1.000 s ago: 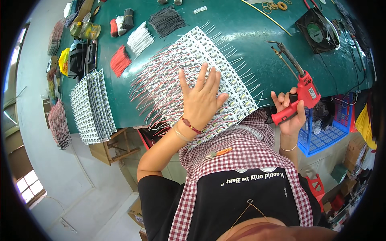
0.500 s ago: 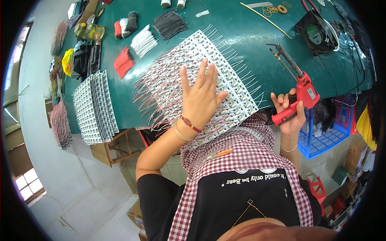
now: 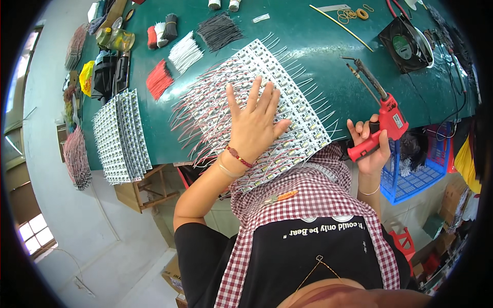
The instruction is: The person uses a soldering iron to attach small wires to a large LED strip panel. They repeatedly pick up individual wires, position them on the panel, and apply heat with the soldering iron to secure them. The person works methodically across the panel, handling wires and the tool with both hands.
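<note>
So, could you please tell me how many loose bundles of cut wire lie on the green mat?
4 clear ones: red bundle, white bundle, black bundle, and a small tied red, white and black bundle behind. More may sit at the cluttered left edge.

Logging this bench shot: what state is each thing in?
Left hand: flat, fingers spread, pressing the strips.
Right hand: gripping the red handle.
White LED strips with red and white leads: lying side by side, held down.
Red pistol-grip soldering iron: lifted, tip clear of the strips.
Black square fan: lying flat.
</note>
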